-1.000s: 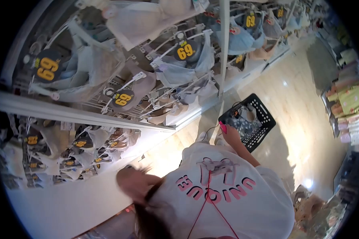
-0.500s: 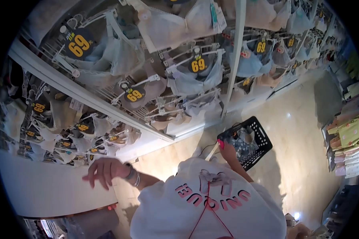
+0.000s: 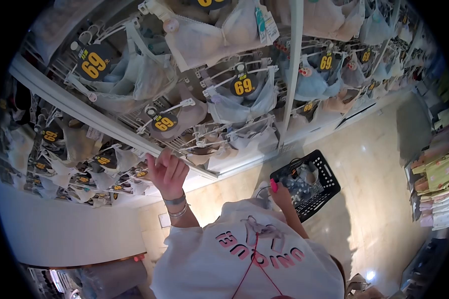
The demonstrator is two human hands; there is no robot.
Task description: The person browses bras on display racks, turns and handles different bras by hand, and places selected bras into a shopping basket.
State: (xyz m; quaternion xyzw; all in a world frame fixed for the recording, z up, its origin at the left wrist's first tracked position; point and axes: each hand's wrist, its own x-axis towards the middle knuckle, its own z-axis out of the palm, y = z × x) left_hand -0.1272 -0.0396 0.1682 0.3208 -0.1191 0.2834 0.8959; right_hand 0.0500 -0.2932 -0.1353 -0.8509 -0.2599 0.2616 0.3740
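Note:
My left hand (image 3: 168, 174) is raised in front of the rack's lower edge, a bracelet and bangles on its wrist. Its fingers are loosely bent and apart, with nothing visible in them. Nearest to it hang a greyish bra (image 3: 180, 115) and a black price tag (image 3: 163, 121) reading 69. My right hand (image 3: 283, 196) is closed around a bright pink grip (image 3: 274, 185); what the grip belongs to is mostly hidden. Beside that hand is a black shopping basket (image 3: 329, 174) with patterned grey-blue fabric (image 3: 304, 185) in it. Whether the basket rests on the floor or hangs from the arm I cannot tell.
Bras on white hangers fill the wall racks, among them a pale lace-edged bra (image 3: 199, 42). A white upright post (image 3: 293, 74) divides the racks. At the right, folded clothes (image 3: 436, 182) are stacked. A curved white counter (image 3: 80, 234) stands at the left, above pale flooring (image 3: 371, 184).
My left hand has moved right and up towards the rack, turning its fingers upward. My right hand, the pink grip and the basket have shifted only slightly in view.

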